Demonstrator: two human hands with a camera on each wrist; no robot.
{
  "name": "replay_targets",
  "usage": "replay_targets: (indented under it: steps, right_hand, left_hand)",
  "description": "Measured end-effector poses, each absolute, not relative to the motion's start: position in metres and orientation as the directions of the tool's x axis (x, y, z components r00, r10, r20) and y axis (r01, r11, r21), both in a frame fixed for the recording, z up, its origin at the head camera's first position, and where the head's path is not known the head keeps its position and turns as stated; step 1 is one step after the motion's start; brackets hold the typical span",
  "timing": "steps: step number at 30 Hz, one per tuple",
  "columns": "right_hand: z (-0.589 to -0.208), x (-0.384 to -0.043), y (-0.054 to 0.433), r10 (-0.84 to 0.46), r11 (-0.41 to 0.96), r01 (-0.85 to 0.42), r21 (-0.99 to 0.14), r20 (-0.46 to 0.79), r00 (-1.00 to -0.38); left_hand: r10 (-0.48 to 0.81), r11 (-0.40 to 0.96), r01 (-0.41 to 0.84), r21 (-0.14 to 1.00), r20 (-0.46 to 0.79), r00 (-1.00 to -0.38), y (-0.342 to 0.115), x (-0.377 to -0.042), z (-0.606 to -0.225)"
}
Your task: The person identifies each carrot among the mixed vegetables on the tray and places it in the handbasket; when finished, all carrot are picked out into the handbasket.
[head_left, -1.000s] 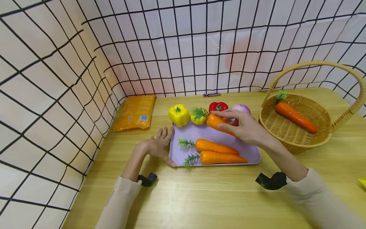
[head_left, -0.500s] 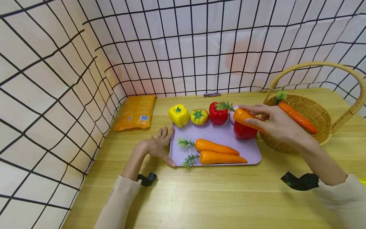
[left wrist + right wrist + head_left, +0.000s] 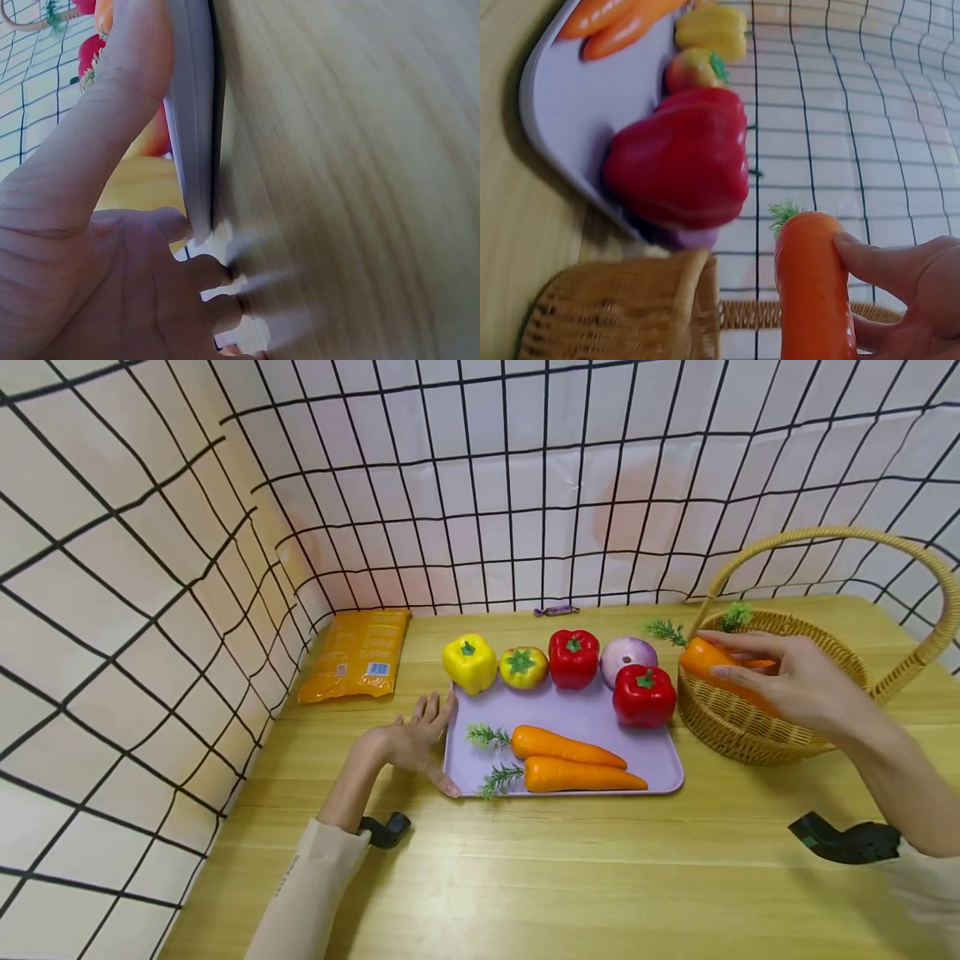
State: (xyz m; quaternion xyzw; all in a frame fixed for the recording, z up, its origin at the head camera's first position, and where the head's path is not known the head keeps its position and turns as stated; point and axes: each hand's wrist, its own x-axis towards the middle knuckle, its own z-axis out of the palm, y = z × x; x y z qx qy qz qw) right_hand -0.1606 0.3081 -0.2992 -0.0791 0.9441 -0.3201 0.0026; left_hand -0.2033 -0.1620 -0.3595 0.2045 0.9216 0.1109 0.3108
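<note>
In the head view my right hand [image 3: 798, 681] pinches an orange carrot [image 3: 705, 662] by its thick end, over the left side of the wicker basket [image 3: 712, 727]. The right wrist view shows the thumb against this carrot [image 3: 814, 285], its green top pointing away. Another carrot in the basket is mostly hidden behind the hand; its green leaves [image 3: 737, 615] show. My left hand [image 3: 411, 743] lies with spread fingers against the left edge of the lilac tray [image 3: 480, 710]. Two carrots, the upper carrot [image 3: 566, 747] and the lower carrot [image 3: 581, 774], lie on the tray.
Along the tray's back sit a yellow pepper [image 3: 470, 663], a yellow-red tomato-like fruit [image 3: 523, 668], a red pepper [image 3: 573, 660], a purple onion [image 3: 627, 658] and another red pepper [image 3: 645, 697]. An orange packet [image 3: 356, 656] lies at left, a purple wrapped candy [image 3: 557, 610] behind. Grid-patterned sheeting encloses the table.
My right hand has carried the carrot rightward from above the back of the tray to over the basket, uncovering the onion and the red peppers. The left hand has stayed at the tray's edge.
</note>
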Motion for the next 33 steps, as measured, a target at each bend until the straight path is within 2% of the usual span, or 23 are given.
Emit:
replay_targets:
  steps: [11,19,26,33]
  right_hand:
    - [-0.308,-0.164,0.337,-0.059,0.804,-0.008,-0.594,-0.067,-0.996]
    - [-0.311,-0.175,0.351,0.012,0.809,0.058,-0.586,-0.081,-0.997]
    - [-0.315,-0.188,0.361,0.057,0.75,0.102,-0.653,-0.09,-0.994]
    - [-0.317,-0.193,0.368,0.198,0.68,0.205,-0.705,-0.093,-0.976]
  left_hand:
    - [0.456,0.887,0.315,0.339,-0.524,-0.719,-0.162,-0.204,-0.362]
    - [0.466,0.881,0.319,0.35,-0.519,-0.716,-0.161,-0.205,-0.362]
    - [0.465,0.881,0.322,0.346,-0.521,-0.716,-0.162,-0.204,-0.361]
    - [0.465,0.882,0.322,0.345,-0.521,-0.716,-0.162,-0.206,-0.363]
